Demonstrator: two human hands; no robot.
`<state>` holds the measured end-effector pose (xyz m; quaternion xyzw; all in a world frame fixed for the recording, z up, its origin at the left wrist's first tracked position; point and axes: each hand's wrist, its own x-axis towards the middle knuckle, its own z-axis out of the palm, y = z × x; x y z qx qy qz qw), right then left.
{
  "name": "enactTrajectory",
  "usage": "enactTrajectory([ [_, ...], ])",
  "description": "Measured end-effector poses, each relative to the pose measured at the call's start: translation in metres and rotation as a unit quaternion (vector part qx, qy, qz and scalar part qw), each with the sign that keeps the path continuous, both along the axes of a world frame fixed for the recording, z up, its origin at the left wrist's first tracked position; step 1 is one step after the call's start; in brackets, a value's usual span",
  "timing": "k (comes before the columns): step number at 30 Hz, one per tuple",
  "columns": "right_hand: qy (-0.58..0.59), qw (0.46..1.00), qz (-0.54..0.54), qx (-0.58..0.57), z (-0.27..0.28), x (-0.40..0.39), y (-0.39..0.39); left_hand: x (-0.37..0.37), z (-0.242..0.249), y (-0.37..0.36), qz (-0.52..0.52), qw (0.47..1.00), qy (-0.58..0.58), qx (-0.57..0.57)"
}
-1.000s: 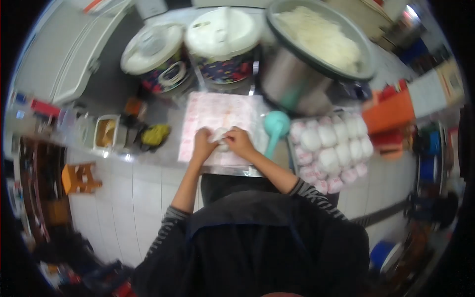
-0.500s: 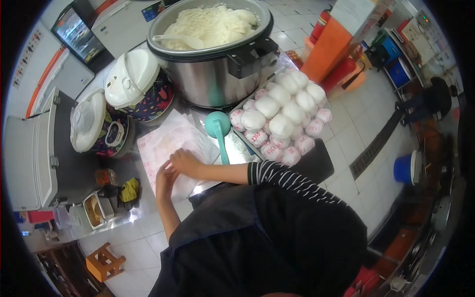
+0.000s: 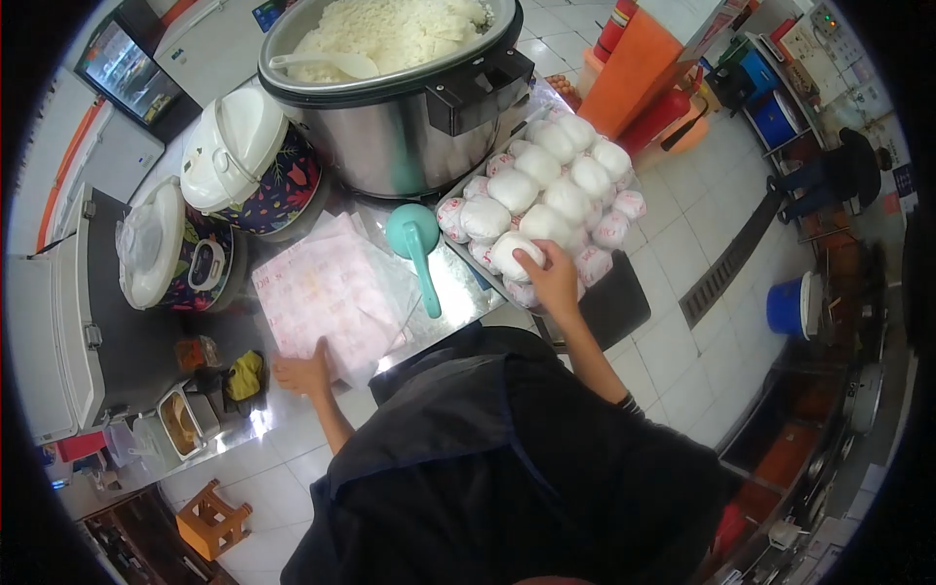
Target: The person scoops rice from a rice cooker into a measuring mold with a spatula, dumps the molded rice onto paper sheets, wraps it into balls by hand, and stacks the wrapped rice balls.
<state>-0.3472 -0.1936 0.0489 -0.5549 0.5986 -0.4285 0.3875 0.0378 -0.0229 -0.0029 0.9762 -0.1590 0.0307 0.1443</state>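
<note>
My right hand (image 3: 553, 275) has its fingers round a white wrapped ball (image 3: 516, 254) at the near side of a tray piled with similar balls (image 3: 568, 202), some in red-printed paper. At the left, my left hand (image 3: 308, 371) rests with thumb and fingers apart on the near left edge of the stack of pink-printed paper sheets (image 3: 327, 292). Between the stack and the tray lies a teal ladle (image 3: 419, 255), bowl down, on the metal table.
Behind the ladle stands a large rice cooker (image 3: 395, 146) full of rice, with a white paddle (image 3: 331, 64) inside. Two flowered pots (image 3: 278, 180) (image 3: 185, 255) are at the left. A person (image 3: 843, 175) is far right.
My right hand has moved from the paper stack to the tray and taken hold of a ball. My left hand has shifted down and left to the stack's edge. The whole view has shifted slightly.
</note>
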Motion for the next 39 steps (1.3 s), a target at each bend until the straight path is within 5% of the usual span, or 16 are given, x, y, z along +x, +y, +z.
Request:
enactTrajectory([
  [2,0.031,0.999,-0.029,-0.011,0.02,0.015,0.014,0.0,0.017,-0.004,0.047,0.998,0.022,0.018],
  [4,0.234,0.925,-0.093,-0.285,0.005,0.022,0.018,0.006,0.028,-0.005,0.018,0.995,0.083,0.044],
  [7,0.262,0.924,-0.109,-0.258,-0.009,0.014,0.02,0.006,0.024,-0.004,-0.066,0.997,0.036,0.019],
  [9,0.295,0.914,-0.095,-0.263,-0.014,0.013,0.014,0.03,-0.049,0.006,-0.184,0.978,-0.076,-0.06],
  [10,0.318,0.898,-0.085,-0.291,-0.007,0.017,0.013,-0.001,-0.006,-0.01,-0.091,0.995,0.037,-0.021],
  [12,0.278,0.9,-0.096,-0.321,0.021,0.044,0.019,-0.013,0.014,-0.018,-0.057,0.996,0.06,-0.032],
  [14,0.211,0.922,-0.022,-0.324,0.033,0.083,0.026,-0.006,0.025,-0.018,-0.031,0.998,0.048,-0.034],
  [15,0.173,0.94,0.158,-0.249,0.029,0.101,0.028,0.0,0.024,-0.016,-0.009,0.999,0.027,-0.045],
  [16,0.136,0.918,0.333,-0.166,0.025,0.119,0.029,0.005,0.024,-0.013,0.012,0.998,0.009,-0.054],
  [18,0.138,0.839,0.495,-0.177,0.016,0.168,0.032,0.026,0.015,-0.005,0.058,0.996,0.015,-0.073],
  [20,0.175,0.768,0.533,-0.309,0.004,0.209,0.042,0.052,-0.011,0.005,-0.045,0.991,0.068,-0.102],
  [24,0.171,0.744,0.55,-0.339,-0.041,0.245,0.05,0.068,0.008,-0.005,-0.048,0.967,0.248,-0.016],
  [29,0.11,0.767,0.558,-0.296,-0.074,0.251,0.044,0.067,-0.004,-0.008,-0.074,0.987,0.098,0.106],
  [32,0.092,0.781,0.547,-0.288,-0.073,0.254,0.047,0.066,-0.006,-0.01,-0.112,0.987,0.099,-0.056],
  [34,0.097,0.781,0.536,-0.305,-0.074,0.257,0.05,0.059,0.016,-0.015,-0.052,0.913,0.318,-0.25],
  [39,0.096,0.81,0.497,-0.297,-0.064,0.253,0.049,0.056,0.059,-0.004,-0.118,0.895,0.314,-0.295],
])
